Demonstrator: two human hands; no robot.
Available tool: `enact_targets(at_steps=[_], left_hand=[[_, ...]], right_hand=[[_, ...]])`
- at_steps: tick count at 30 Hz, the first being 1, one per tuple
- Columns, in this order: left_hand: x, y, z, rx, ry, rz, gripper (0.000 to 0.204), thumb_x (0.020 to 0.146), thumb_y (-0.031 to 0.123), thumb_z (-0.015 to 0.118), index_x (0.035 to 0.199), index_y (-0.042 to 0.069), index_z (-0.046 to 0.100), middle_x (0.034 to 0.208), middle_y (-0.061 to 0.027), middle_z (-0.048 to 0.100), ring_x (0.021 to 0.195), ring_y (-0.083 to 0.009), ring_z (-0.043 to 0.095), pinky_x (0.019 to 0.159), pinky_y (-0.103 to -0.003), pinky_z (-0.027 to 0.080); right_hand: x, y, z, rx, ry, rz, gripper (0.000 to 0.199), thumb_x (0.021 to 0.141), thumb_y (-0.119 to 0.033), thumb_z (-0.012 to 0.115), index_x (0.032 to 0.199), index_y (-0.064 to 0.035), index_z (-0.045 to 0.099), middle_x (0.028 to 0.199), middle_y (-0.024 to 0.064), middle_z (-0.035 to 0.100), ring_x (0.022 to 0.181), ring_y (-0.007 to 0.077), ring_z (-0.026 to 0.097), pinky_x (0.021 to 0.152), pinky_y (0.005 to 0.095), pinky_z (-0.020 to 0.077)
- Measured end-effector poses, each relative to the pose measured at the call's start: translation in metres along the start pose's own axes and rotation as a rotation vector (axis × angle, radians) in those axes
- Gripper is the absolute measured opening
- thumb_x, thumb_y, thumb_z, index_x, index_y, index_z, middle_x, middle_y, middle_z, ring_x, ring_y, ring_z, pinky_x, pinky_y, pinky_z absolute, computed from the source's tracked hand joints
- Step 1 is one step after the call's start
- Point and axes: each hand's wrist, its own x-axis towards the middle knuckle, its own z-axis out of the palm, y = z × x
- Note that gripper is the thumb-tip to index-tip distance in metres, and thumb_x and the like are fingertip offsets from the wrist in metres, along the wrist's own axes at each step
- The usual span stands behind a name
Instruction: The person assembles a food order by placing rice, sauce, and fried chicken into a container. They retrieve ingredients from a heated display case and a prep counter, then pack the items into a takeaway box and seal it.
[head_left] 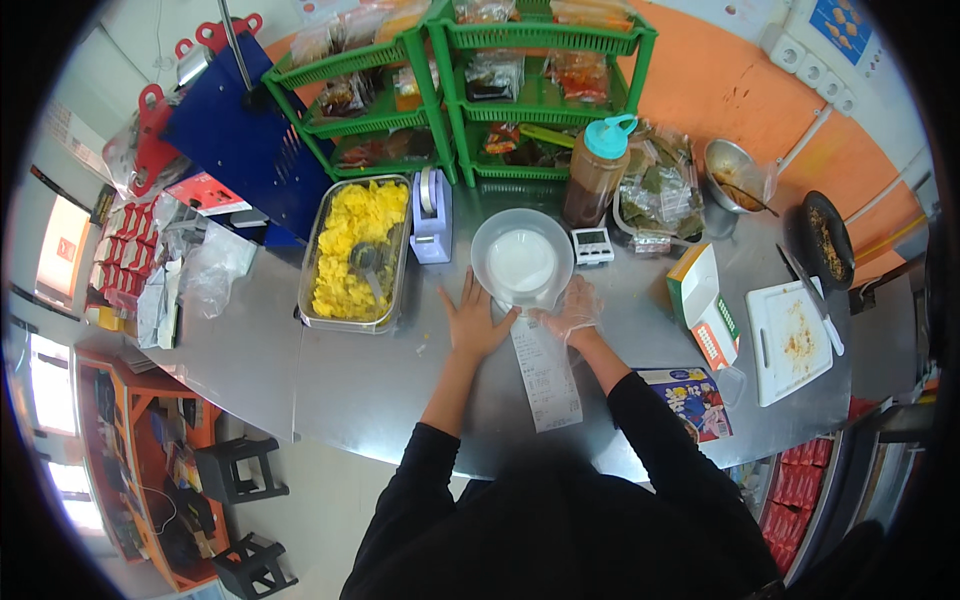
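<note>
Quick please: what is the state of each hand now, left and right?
Left hand: open, flat on the metal table, holding nothing.
Right hand: in a clear glove, resting on the paper receipt; grip cannot be told.

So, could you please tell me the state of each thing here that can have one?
Round clear plastic bowl: upright, lidless, white contents.
Rectangular steel tray: uncovered, filled with yellow food.
Brown sauce bottle with teal cap: upright, capped.
Long white paper receipt: flat on table.
Left hand: bare, flat, fingers spread.
Right hand: in clear glove, on receipt.
</note>
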Motion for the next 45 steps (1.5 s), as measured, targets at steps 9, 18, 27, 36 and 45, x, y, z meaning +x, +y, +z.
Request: enact_targets(at_steps=[9, 18, 27, 36, 45], left_hand=[[-0.002, 0.003, -0.003, -0.071, -0.018, -0.037, 0.088, 0.079, 0.053, 0.057, 0.145, 0.005, 0.023, 0.15, -0.0118, 0.027, 0.142, -0.0235, 0.017, 0.106, -0.066, -0.009], [-0.005, 0.0, 0.0, -0.081, 0.014, -0.024, 0.086, 0.08, 0.051, 0.057, 0.144, 0.005, 0.024, 0.149, -0.0128, 0.029, 0.142, -0.0243, 0.019, 0.106, -0.067, -0.008], [-0.003, 0.001, 0.0, -0.075, 0.022, -0.023, 0.084, 0.08, 0.052, 0.057, 0.143, 0.005, 0.026, 0.148, -0.0137, 0.03, 0.142, -0.0244, 0.019, 0.105, -0.067, -0.009], [-0.001, 0.001, -0.001, -0.056, -0.006, -0.022, 0.085, 0.081, 0.053, 0.056, 0.143, 0.004, 0.025, 0.149, -0.0144, 0.029, 0.142, -0.0244, 0.018, 0.105, -0.067, -0.01], [-0.003, -0.001, 0.003, -0.053, 0.007, -0.02, 0.085, 0.08, 0.051, 0.057, 0.143, 0.002, 0.025, 0.149, -0.015, 0.028, 0.142, -0.0256, 0.017, 0.104, -0.068, -0.01]], right_hand=[[0.001, 0.006, 0.008, -0.045, 0.032, -0.027, 0.1, 0.063, -0.064, 0.068, 0.135, -0.0055, 0.032, 0.13, 0.0118, 0.04, 0.122, 0.0302, 0.036, 0.099, 0.0497, 0.029], [-0.002, 0.001, 0.004, -0.061, 0.004, -0.01, 0.099, 0.064, -0.059, 0.071, 0.138, -0.0064, 0.031, 0.129, 0.0095, 0.04, 0.122, 0.029, 0.035, 0.098, 0.0505, 0.0305], [-0.002, 0.003, 0.004, -0.049, 0.01, -0.013, 0.099, 0.064, -0.06, 0.071, 0.136, -0.0051, 0.031, 0.13, 0.0098, 0.039, 0.122, 0.0287, 0.035, 0.099, 0.0504, 0.0302], [-0.002, -0.001, 0.0, -0.046, -0.003, -0.002, 0.099, 0.064, -0.061, 0.071, 0.137, -0.0061, 0.031, 0.132, 0.0086, 0.039, 0.124, 0.0288, 0.034, 0.1, 0.0517, 0.0293], [-0.006, -0.004, 0.001, -0.056, 0.0, 0.002, 0.096, 0.066, -0.058, 0.07, 0.137, -0.006, 0.03, 0.132, 0.0088, 0.038, 0.124, 0.028, 0.034, 0.1, 0.0525, 0.0294]])
